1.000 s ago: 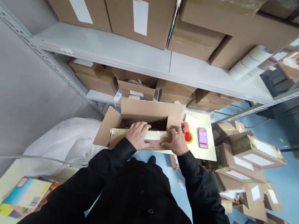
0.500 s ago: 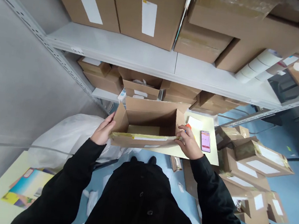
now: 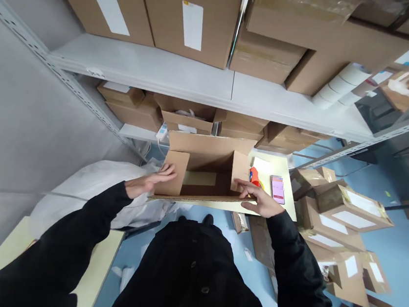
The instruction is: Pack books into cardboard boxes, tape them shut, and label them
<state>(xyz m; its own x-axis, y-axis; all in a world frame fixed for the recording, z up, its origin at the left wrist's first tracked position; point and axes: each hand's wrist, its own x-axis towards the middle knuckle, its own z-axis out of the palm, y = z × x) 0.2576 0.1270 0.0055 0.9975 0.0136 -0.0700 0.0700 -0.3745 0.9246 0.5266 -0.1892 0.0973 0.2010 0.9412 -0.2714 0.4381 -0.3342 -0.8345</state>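
Note:
In front of me an open cardboard box [image 3: 207,162] stands on a pale table [image 3: 292,208]. Its two short side flaps are folded inward, and the far flap stands up at the back. My left hand [image 3: 151,181] lies with fingers stretched out on the left side flap [image 3: 175,172]. On the other side, my right hand [image 3: 260,198] touches the right flap [image 3: 240,170] with its fingers apart. Just beyond that hand sit an orange-red tape dispenser [image 3: 254,175] and a phone [image 3: 277,189] with a pink screen.
A grey metal shelf [image 3: 194,81] full of cartons spans the far side. Stacked labelled boxes [image 3: 353,205] stand on the floor at right. White plastic sacks [image 3: 90,185] bulge at left. Paper rolls [image 3: 340,85] lie on the shelf.
The side flaps have swung inward over the opening. My left hand has moved from gripping the box's left edge to lying flat on its flap. My right hand's fingers have spread.

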